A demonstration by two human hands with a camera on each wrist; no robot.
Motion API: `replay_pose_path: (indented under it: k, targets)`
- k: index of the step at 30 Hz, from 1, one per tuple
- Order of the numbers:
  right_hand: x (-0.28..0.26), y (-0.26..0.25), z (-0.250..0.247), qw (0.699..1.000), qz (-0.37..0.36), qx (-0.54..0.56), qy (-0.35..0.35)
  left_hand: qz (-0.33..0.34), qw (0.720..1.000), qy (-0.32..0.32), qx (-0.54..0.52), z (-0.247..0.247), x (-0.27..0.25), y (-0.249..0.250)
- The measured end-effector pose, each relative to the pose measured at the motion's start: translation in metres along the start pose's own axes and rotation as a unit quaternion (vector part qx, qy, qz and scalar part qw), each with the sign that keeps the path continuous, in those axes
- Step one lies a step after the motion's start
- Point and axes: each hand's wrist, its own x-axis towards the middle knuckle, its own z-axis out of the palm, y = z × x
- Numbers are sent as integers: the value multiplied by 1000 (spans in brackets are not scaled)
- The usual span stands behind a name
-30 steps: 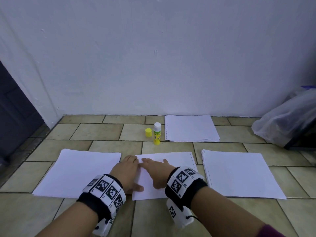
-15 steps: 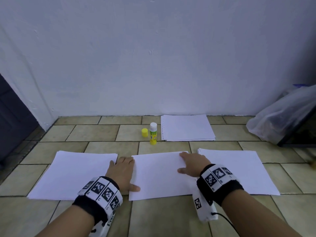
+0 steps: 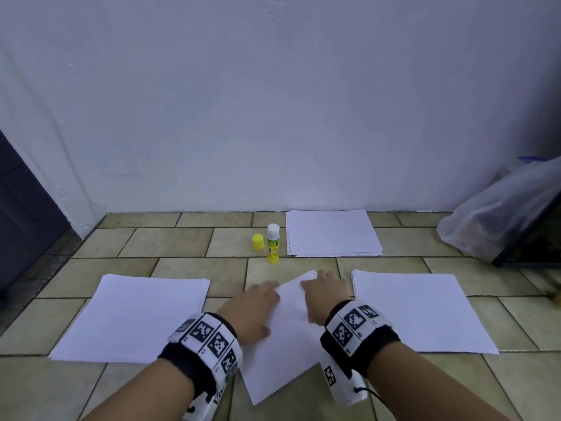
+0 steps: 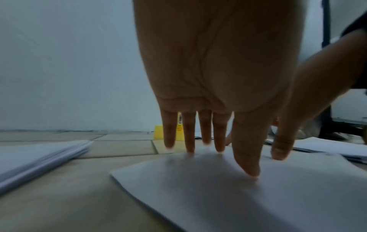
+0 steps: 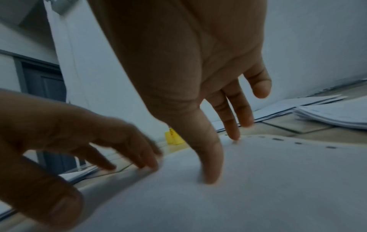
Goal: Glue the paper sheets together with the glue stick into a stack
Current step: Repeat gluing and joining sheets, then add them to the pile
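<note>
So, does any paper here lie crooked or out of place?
Yes. The white paper sheet under the left hand and right hand lies rotated on the tiled floor, a corner pointing forward, while the three other paper piles lie square.

Thin white paper sheet [image 3: 282,344] looks matt & smooth; beige floor tiles [image 3: 170,241] a bit shiny w/ dark grout; yellow plastic glue stick [image 3: 273,244] & its yellow plastic cap [image 3: 257,241] glossy; pale painted wall [image 3: 273,101] matt

Home interior, tiled floor [image 3: 182,241], plastered wall [image 3: 273,101]
</note>
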Motion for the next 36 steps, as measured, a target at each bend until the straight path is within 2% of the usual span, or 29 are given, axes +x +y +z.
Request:
replay_pose_path:
  k: [3,7,11,14,17,21,26,31,36]
  targets:
    - [-4,-14,0,1000,-16,1,-6,22,999,-24,21,1,-4,6]
    - [-10,-36,5,998,-46,39,-1,-8,1000,-14,21,-1,-9,8]
    - [-10,-51,9,990,-123,63,5,-35,999,9,-3,2,-8,-1]
    - [-8,-51,6,980,-168,100,-24,-40,998,-20,-45,5,-8,-11]
    - [-2,-44,7,970,-192,145,-17,-53,997,-31,-40,5,-9,-14]
    - [0,-25,9,970,-155,188,-12,-63,997,-35,-25,6,-12,-11]
    - [-1,4,13,978,-104,182,-22,-65,996,-50,-39,5,-14,-12]
    - [0,14,5,981,-69,182,-23,-79,996,-38,-21,9,-17,-3]
    - [-20,6,-3,989,-75,128,-7,-136,989,-40,31,11,-22,7]
